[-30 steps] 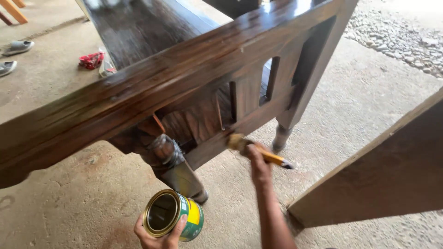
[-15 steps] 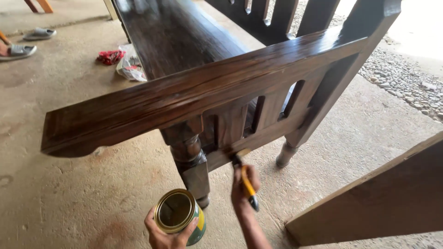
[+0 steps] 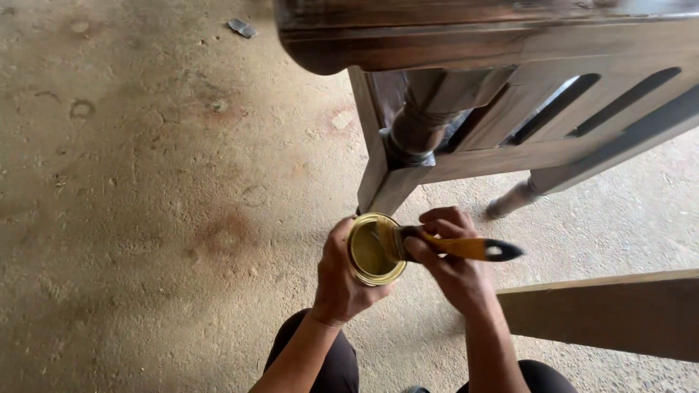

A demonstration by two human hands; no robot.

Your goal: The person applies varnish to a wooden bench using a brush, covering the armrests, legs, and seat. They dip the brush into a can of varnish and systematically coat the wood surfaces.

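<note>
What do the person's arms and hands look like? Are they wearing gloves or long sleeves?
No gloves and no long sleeves. The left hand and the right hand are both bare, and so are both forearms all the way down to the bottom edge of the picture. No watch, ring or bracelet shows. The only clothing in sight is dark trousers over the knees.

The tin point(image 3: 375, 249) is gold-rimmed with a yellowish inside. Beside it, the brush point(image 3: 466, 248) has a yellow handle tipped black. Above the tin, the bench point(image 3: 510, 87) is dark brown with streaky grain. The floor point(image 3: 145, 218) left of the tin is grey-tan, blotched reddish brown. The plank point(image 3: 611, 313) right of the tin is plain brown.
</note>
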